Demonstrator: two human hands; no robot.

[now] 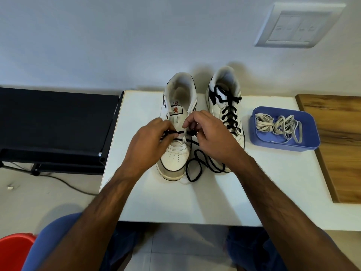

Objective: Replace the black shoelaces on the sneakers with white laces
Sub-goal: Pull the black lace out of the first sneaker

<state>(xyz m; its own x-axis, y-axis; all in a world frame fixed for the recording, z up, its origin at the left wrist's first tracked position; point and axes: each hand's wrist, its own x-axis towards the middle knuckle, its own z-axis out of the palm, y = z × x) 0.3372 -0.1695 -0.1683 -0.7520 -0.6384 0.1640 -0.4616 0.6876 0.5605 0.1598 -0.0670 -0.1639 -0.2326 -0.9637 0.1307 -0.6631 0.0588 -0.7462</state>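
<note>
Two white sneakers stand on a white table, toes toward me. The left sneaker has its upper eyelets bare; a black lace still crosses its lower eyelets and lies in loose loops on the table beside the toe. My left hand pinches the black lace at the shoe's left side. My right hand pinches the lace at the right side of the tongue. The right sneaker is still fully laced in black. White laces lie bundled in a blue tray at the right.
A dark bench-like stand adjoins the table on the left. A wooden board lies at the right edge. The wall behind carries a switch plate. A red object sits on the floor at lower left.
</note>
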